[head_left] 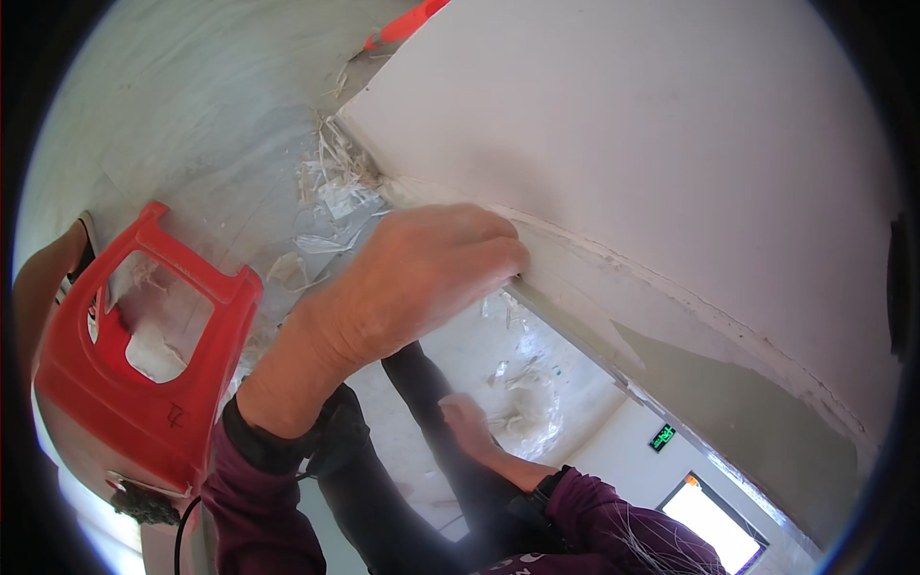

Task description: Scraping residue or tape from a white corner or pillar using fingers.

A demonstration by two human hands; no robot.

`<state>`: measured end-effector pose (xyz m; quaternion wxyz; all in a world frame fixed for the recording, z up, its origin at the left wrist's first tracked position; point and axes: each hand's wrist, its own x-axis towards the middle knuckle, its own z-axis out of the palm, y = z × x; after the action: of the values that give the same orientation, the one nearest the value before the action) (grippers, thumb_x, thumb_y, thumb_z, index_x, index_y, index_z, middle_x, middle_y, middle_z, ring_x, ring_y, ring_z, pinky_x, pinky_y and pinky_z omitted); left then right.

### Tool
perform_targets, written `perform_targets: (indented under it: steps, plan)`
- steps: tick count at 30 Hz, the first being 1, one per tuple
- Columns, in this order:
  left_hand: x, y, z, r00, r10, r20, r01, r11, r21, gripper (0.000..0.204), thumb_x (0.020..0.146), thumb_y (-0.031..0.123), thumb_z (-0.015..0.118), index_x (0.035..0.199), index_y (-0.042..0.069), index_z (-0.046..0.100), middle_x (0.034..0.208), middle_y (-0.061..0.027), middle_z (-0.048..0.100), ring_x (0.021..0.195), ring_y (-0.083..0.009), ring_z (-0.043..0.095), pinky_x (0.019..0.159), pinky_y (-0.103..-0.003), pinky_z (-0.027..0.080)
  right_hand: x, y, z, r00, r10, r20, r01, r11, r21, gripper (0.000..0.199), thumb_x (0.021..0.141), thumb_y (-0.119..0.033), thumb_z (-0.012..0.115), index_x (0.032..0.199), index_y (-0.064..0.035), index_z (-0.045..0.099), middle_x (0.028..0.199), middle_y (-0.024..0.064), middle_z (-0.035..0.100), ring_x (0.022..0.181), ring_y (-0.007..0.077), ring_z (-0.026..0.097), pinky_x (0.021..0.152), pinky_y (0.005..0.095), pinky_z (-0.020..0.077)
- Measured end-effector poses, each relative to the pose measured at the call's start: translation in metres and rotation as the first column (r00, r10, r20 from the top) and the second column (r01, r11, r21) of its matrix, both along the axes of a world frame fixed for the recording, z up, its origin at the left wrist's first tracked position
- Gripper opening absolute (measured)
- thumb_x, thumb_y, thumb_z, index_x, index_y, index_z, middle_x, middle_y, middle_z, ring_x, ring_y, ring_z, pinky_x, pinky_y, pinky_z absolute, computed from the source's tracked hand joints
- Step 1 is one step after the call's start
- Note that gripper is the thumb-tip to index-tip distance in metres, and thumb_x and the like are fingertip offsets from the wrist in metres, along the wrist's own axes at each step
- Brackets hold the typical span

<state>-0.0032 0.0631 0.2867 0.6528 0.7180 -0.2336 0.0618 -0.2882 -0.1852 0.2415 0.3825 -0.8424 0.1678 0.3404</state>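
My left hand (436,273) is closed, fingers curled together against the lower edge of the white wall panel (652,125). A tiny dark spot shows at the fingertips, but what they pinch, if anything, is hidden. Along that edge runs a ragged strip of peeled coating (661,283), with a grey-green bare patch (738,388) beside it. My right hand (468,426) lies by my dark-trousered leg, well away from the wall. It is small and blurred, so its fingers cannot be made out.
A red plastic stool (125,402) stands at the left, with another person's leg (43,264) behind it. White peeled scraps (335,206) litter the floor near the wall corner. An orange-red object (407,24) lies at the top. A green lit sign (662,438) hangs at lower right.
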Motion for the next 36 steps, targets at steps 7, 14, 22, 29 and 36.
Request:
perform_targets:
  steps: [7,14,22,29,36]
  plan:
    - [0.013,0.005,0.004,0.99,-0.123,0.07,0.113,0.984,0.138,0.004,0.075,0.008,0.058,0.078,0.007,0.056,0.083,-0.0043,0.062,0.079,-0.0234,0.06,0.064,-0.033,0.051,-0.002,-0.001,0.0,0.999,-0.02,-0.032,0.021,0.999,0.03,0.013,0.09,-0.011,0.054,0.099,-0.0027,0.059,0.082,0.0084,0.055,0.069,0.017,0.054,0.065,0.0294,0.0465]
    - [0.01,0.0,0.002,0.994,-0.076,0.08,0.069,0.993,0.094,0.028,0.061,-0.006,0.07,0.084,0.006,0.059,0.08,-0.005,0.06,0.072,-0.0232,0.061,0.059,-0.032,0.05,-0.002,-0.003,-0.001,0.997,-0.04,-0.06,0.041,0.999,0.026,0.014,0.09,-0.012,0.054,0.1,-0.0032,0.059,0.081,0.007,0.056,0.068,0.0153,0.053,0.063,0.0281,0.046]
    - [0.0,-0.01,-0.006,0.994,0.071,0.085,-0.069,0.997,-0.022,0.026,0.061,-0.007,0.066,0.082,0.007,0.057,0.079,-0.0045,0.059,0.072,-0.0225,0.062,0.058,-0.031,0.05,-0.003,-0.006,-0.003,0.995,-0.074,-0.066,0.076,0.997,0.026,0.015,0.091,-0.014,0.053,0.1,-0.0037,0.06,0.079,0.005,0.056,0.067,0.0127,0.053,0.062,0.0267,0.0459]
    - [-0.005,-0.012,-0.008,0.991,0.125,0.041,-0.12,0.987,-0.104,0.022,0.066,-0.001,0.068,0.083,0.008,0.057,0.08,-0.0047,0.061,0.072,-0.0237,0.061,0.059,-0.032,0.05,-0.001,-0.004,-0.002,0.997,-0.054,-0.059,0.055,0.998,0.015,0.015,0.091,-0.015,0.054,0.1,-0.0036,0.06,0.078,0.0051,0.056,0.066,0.0129,0.053,0.062,0.0269,0.0459]
    - [0.001,0.003,-0.002,0.997,-0.074,0.007,0.074,0.997,0.005,0.026,0.066,-0.003,0.072,0.088,0.005,0.06,0.085,-0.0062,0.062,0.075,-0.0239,0.063,0.063,-0.032,0.052,0.0,-0.002,-0.002,0.997,-0.049,-0.064,0.05,0.999,0.017,0.016,0.091,-0.015,0.054,0.1,-0.0031,0.059,0.077,0.0057,0.055,0.067,0.0141,0.052,0.063,0.0277,0.0458]
